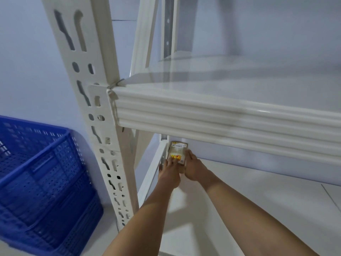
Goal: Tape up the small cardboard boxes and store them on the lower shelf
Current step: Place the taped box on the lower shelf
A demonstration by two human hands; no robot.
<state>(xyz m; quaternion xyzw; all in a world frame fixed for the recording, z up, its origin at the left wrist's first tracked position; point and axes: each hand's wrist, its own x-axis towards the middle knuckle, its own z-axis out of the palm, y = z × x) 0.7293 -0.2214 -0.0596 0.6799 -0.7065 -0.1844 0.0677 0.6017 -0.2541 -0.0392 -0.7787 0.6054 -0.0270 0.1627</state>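
A white steel rack [103, 111] filled most of the view, its slotted upright rising at left and a ribbed beam [221, 122] running across to the right at mid-height, carrying the upper shelf [239, 85]. Below the beam lay the lower shelf [258, 182], pale and smooth. A blue perforated crate [42, 182] stood on the floor [108, 237] to the left of the upright, against the wall [27, 61]. Both bare forearms reached from the bottom edge under the beam to the back left corner of the lower shelf. There a small cardboard box [178, 154] rested on the shelf, close against the side rail, with a yellow label at its far end and a red-and-yellow sticker nearer the hands. The left hand [168, 172] lay over the box's near left part, its straight fingers [171, 160] pressing on the top by the sticker. The right hand [193, 167] lay along the box's right side with fingers extended against it. Neither hand curled round the box; both were spread flat against it.
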